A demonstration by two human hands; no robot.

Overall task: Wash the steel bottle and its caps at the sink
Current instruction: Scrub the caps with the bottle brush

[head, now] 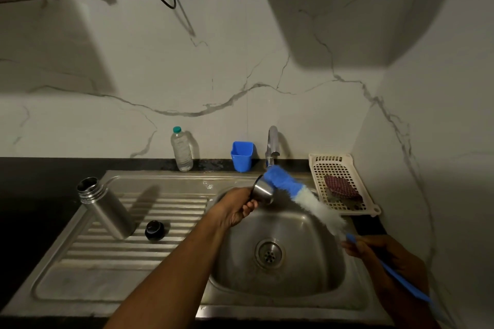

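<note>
The steel bottle (107,208) and steel cap (263,191) have a brushed metal sheen, like the ribbed stainless sink (302,270). The black cap (154,230) looks glossy plastic. The bottle brush (302,195) has fluffy bristles; the tray (318,165) is matt plastic.

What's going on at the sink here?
A person is scrubbing a steel cap over the sink basin. The left hand grips the cap, while the right hand holds a blue bottle brush by its handle, bristles against the cap. The open steel bottle stands on the drainboard with a black cap beside it.
</note>
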